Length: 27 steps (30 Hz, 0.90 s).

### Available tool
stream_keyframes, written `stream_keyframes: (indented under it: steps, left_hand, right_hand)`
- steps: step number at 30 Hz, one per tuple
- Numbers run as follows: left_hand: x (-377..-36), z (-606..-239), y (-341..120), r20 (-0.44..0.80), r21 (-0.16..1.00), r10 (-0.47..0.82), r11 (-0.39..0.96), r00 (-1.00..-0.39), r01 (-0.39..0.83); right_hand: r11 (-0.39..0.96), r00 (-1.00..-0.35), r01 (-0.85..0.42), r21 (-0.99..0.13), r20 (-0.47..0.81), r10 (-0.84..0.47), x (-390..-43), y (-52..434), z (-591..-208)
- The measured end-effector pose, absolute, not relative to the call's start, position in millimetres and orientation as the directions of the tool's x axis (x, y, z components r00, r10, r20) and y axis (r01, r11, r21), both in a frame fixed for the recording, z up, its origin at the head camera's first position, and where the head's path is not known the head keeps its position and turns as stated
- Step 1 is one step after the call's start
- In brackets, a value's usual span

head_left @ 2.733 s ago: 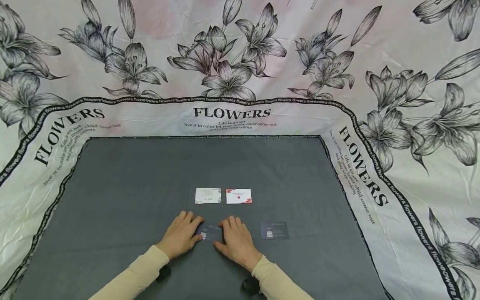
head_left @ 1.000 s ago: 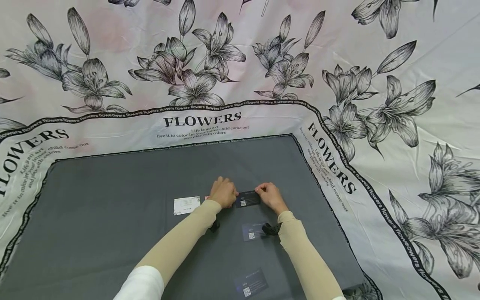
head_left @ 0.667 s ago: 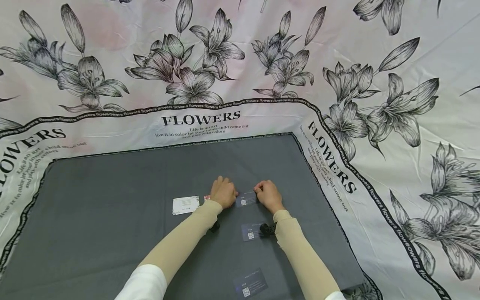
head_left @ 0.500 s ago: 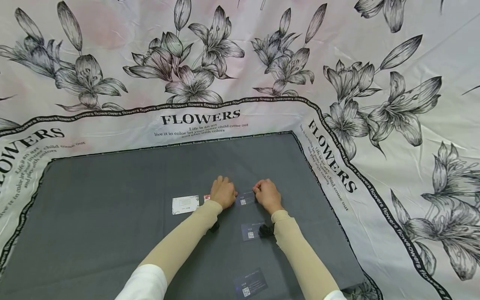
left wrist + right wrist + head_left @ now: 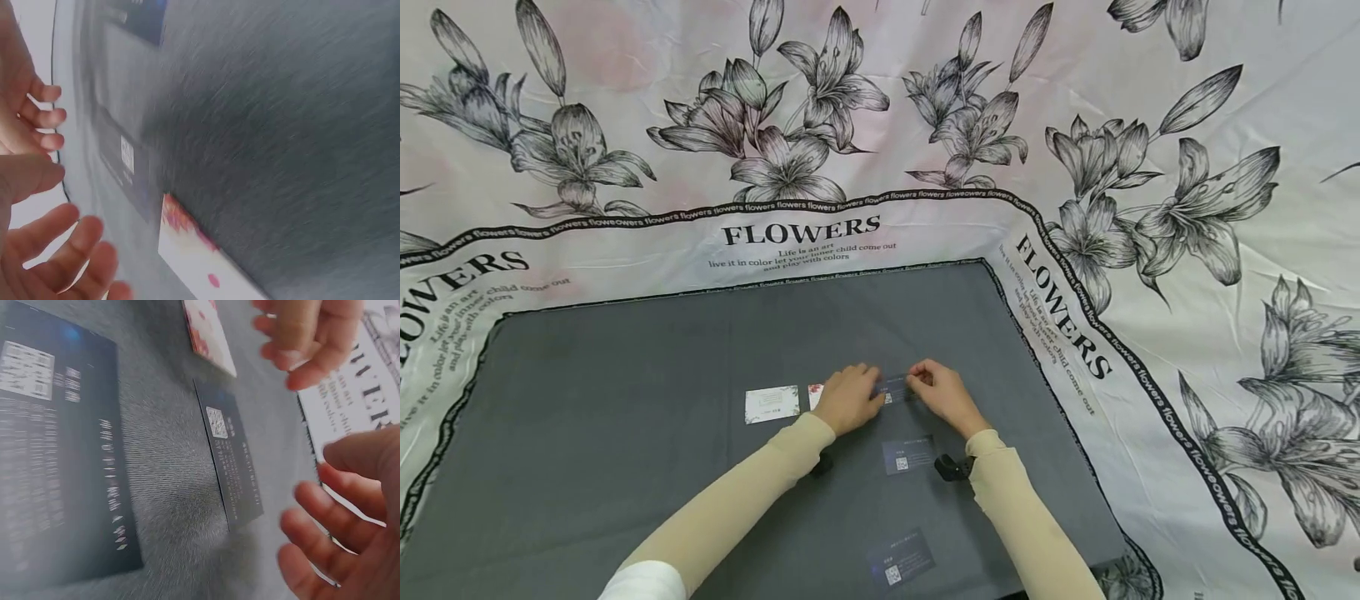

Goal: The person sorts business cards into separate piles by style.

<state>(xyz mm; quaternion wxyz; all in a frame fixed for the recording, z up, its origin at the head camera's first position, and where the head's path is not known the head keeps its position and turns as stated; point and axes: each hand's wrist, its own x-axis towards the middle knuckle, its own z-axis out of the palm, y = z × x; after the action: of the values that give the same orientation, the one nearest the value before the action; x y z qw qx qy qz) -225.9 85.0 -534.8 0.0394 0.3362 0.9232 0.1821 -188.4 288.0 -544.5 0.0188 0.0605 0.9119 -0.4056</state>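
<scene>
A dark business card (image 5: 893, 388) with a small QR code lies flat on the grey cloth, at the right end of a row. My left hand (image 5: 847, 400) is just off its left end, fingers relaxed and slightly spread. Off the card's right end is my right hand (image 5: 946, 396), its fingers loosely bent. In the right wrist view, the same dark card (image 5: 231, 456) lies apart from the right fingers (image 5: 319, 512). Neither hand grips anything. Left of it, a white card with red flowers (image 5: 816, 396) is partly hidden by my left hand.
A white card with a leafy edge (image 5: 772, 404) begins the row at left. Two more dark cards, one nearer (image 5: 907, 455) and one nearest me (image 5: 902, 559), lie below. Grey cloth (image 5: 625, 433) has a white flower-printed border (image 5: 805, 242).
Both hands held a dark card below the white ones, then carried it up to the row's right end. Now their fingers have let go and drawn slightly apart. The view has shifted right.
</scene>
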Motion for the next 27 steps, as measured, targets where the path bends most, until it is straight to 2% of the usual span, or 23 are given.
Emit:
stream_keyframes:
  steps: [4,7,9,11,15,19,23,27]
  left_hand:
    - [-206,-533,77,-0.104,0.508,0.667,0.673,-0.738,0.537]
    - [-193,-535,74,-0.198,0.571,0.675,0.669,-0.711,0.476]
    - [-186,-537,74,-0.226,0.566,0.683,0.672,-0.694,0.477]
    - [-180,-539,75,-0.231,0.528,0.694,0.678,-0.682,0.511]
    - [-171,-542,79,-0.205,0.417,0.702,0.693,-0.682,0.588]
    - [-163,-543,83,-0.148,0.289,0.715,0.692,-0.684,0.661]
    - [-156,-545,87,-0.103,0.155,0.744,0.668,-0.660,0.728]
    - [-151,-546,90,-0.084,0.110,0.757,0.653,-0.648,0.749]
  right_hand:
    - [0.709,-0.991,0.095,-0.699,-0.134,0.001,-165,290,-539]
    - [0.807,-0.987,0.031,-0.589,-0.148,-0.070,-149,291,-539]
    - [0.867,-0.980,-0.026,-0.498,-0.157,-0.119,-139,291,-540]
    - [0.906,-0.971,-0.068,-0.418,-0.182,-0.157,-131,292,-541]
    - [0.936,-0.953,-0.114,-0.333,-0.228,-0.198,-121,291,-543]
    - [0.944,-0.953,-0.144,-0.296,-0.214,-0.213,-115,289,-543]
    - [0.947,-0.956,-0.153,-0.281,-0.200,-0.214,-113,287,-542]
    - [0.953,-0.954,-0.145,-0.267,-0.217,-0.206,-112,286,-541]
